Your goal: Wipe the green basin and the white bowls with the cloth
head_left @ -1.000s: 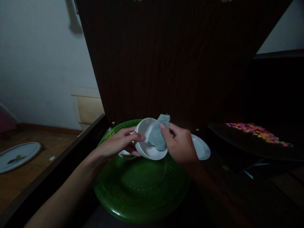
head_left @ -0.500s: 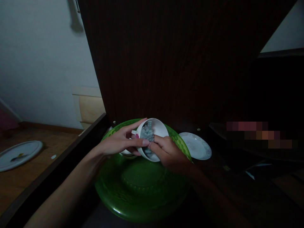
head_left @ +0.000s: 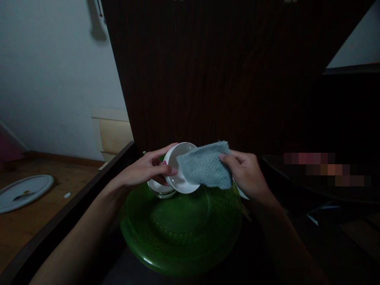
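Note:
My left hand [head_left: 150, 168] grips a white cup [head_left: 175, 158] by its outer side, with the mouth tilted toward the right. A pink mark shows on the cup near my fingers. In my right hand [head_left: 245, 170] a grey-blue cloth [head_left: 208, 164] is pinched at its right edge. The cloth is spread out, and its left end overlaps the cup's opening. Beneath both hands lies a large green basin [head_left: 181, 213]. White stacked dishes [head_left: 162, 190] rest in it at the back left, partly hidden by my left hand and the cup.
A dark wooden panel [head_left: 208, 71] rises behind the basin. Part of a white plate [head_left: 242, 192] shows beside the basin, mostly behind my right hand. On the wooden floor to the left lies a white round lid-like object [head_left: 26, 192]. A dark raised edge [head_left: 74, 209] runs along the left.
My right hand has drawn the cloth out of the cup and moved right, and the bunched cloth is now spread. The left hand still holds the cup, shifted slightly left and up.

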`<state>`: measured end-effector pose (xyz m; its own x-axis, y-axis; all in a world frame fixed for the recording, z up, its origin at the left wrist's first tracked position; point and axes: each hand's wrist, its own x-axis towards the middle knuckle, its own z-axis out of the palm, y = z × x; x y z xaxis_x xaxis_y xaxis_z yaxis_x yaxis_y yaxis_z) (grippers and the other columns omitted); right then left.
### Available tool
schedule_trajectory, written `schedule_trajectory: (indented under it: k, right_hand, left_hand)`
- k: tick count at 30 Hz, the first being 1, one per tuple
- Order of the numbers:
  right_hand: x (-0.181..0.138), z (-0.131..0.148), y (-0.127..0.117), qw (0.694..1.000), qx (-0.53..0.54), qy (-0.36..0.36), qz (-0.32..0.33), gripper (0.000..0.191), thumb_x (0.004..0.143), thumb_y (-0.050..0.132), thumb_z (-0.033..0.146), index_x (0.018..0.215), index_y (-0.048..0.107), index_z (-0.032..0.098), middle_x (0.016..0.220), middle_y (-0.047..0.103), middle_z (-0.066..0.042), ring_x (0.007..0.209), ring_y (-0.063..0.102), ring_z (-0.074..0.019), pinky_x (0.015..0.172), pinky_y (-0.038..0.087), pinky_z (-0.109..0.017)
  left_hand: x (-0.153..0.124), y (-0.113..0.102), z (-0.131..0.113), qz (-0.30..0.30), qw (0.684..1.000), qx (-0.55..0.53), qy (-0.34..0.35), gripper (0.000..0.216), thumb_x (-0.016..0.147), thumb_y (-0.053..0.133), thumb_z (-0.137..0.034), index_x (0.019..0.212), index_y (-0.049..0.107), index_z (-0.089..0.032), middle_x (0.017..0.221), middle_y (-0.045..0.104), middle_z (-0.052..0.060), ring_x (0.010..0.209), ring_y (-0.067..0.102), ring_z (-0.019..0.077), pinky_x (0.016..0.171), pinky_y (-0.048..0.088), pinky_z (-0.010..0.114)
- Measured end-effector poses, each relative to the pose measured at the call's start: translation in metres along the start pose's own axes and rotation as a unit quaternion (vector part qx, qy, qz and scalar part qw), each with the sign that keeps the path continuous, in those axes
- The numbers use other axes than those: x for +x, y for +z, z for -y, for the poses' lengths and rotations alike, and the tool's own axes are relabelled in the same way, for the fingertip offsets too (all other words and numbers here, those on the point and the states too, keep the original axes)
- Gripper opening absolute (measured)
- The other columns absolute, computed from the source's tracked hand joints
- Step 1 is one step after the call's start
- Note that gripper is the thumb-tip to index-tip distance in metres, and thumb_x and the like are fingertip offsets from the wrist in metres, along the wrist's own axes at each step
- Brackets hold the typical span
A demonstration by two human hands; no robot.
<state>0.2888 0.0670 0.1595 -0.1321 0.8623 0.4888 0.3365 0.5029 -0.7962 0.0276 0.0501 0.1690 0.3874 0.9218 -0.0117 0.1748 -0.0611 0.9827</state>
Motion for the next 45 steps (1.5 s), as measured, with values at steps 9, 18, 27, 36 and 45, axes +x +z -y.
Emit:
schedule_trajectory:
  k: [9, 18, 27, 36, 45]
  right_hand:
    - [-0.015, -0.002, 0.020, 0.957, -0.198, -0.206, -0.055, 0.025, 0.091, 0.052, 0.023, 0.093, 0.075, 0.016, 0.080, 0.074, -0.005, 0.070, 0.068, -0.0187, 0.069, 0.055, -0.031]
    - [-0.018, -0.012, 0.050, 0.886, -0.271, -0.239, 0.291, 0.035, 0.093, 0.045, 0.016, 0.122, 0.066, 0.012, 0.126, 0.069, -0.014, 0.120, 0.062, -0.0257, 0.106, 0.046, -0.041]
    - [-0.007, 0.001, 0.001, 0.967, -0.085, -0.098, 0.221, 0.029, 0.087, 0.047, 0.025, 0.062, 0.060, 0.018, 0.052, 0.042, 0.005, 0.051, 0.038, -0.0100, 0.052, 0.030, -0.025]
    - [0.004, -0.007, -0.012, 0.974, 0.005, -0.006, -0.226, 0.025, 0.085, 0.061, 0.034, 0.065, 0.063, 0.019, 0.059, 0.052, 0.002, 0.056, 0.048, -0.0137, 0.050, 0.035, -0.025]
    - [-0.018, -0.012, 0.046, 0.937, -0.167, -0.254, 0.172, 0.034, 0.093, 0.046, 0.016, 0.116, 0.071, 0.019, 0.111, 0.075, -0.009, 0.102, 0.069, -0.0220, 0.092, 0.053, -0.037]
  left_hand:
    - [0.004, 0.005, 0.001, -0.035, 0.999, 0.033, -0.017, 0.093, 0.070, 0.079, -0.030, 0.153, 0.038, -0.026, 0.099, 0.070, 0.005, 0.084, 0.066, 0.0224, 0.066, 0.059, 0.033]
    - [0.003, 0.009, 0.002, -0.069, 0.996, 0.052, 0.027, 0.096, 0.067, 0.080, -0.026, 0.153, 0.037, -0.018, 0.072, 0.064, -0.003, 0.062, 0.058, 0.0130, 0.055, 0.051, 0.022]
    - [0.001, 0.007, 0.000, -0.026, 0.999, 0.048, -0.004, 0.091, 0.070, 0.076, -0.028, 0.153, 0.038, -0.027, 0.094, 0.070, 0.002, 0.077, 0.065, 0.0201, 0.061, 0.057, 0.028]
    - [0.001, 0.010, -0.001, -0.047, 0.998, -0.001, -0.041, 0.074, 0.077, 0.069, -0.035, 0.148, 0.048, -0.024, 0.096, 0.071, 0.007, 0.064, 0.064, 0.0171, 0.052, 0.057, 0.027]
    - [0.000, 0.022, 0.002, 0.013, 0.999, -0.009, -0.029, 0.066, 0.078, 0.070, -0.035, 0.141, 0.054, -0.029, 0.097, 0.070, 0.003, 0.072, 0.066, 0.0190, 0.054, 0.055, 0.025]
